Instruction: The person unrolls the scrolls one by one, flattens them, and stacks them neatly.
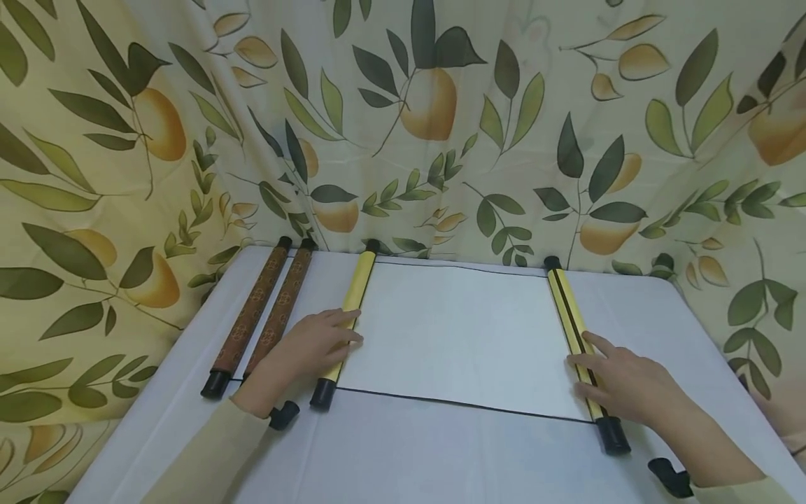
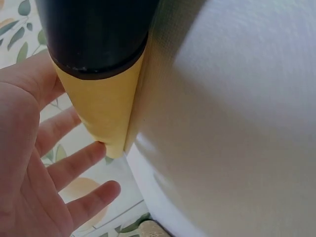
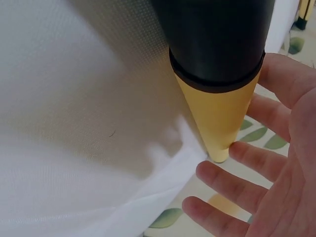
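Note:
A scroll lies partly unrolled on the table, its white sheet (image 1: 466, 329) stretched between a left yellow roll (image 1: 360, 278) and a right yellow roll (image 1: 563, 301). Both rolls have black end caps. My left hand (image 1: 311, 344) rests over the left roll with fingers extended across it; in the left wrist view, the fingers (image 2: 81, 165) spread beside the yellow surface. On the other side, my right hand (image 1: 626, 383) touches the right roll with its fingers reaching over it. The right wrist view shows these fingers (image 3: 232, 185) spread and fairly straight near the roll.
Two brown patterned rolls (image 1: 255, 308) with black ends lie side by side left of the scroll, partly behind my left hand. A white cloth (image 1: 441, 448) covers the table. Behind it hangs a fruit-and-leaf patterned curtain (image 1: 403, 175).

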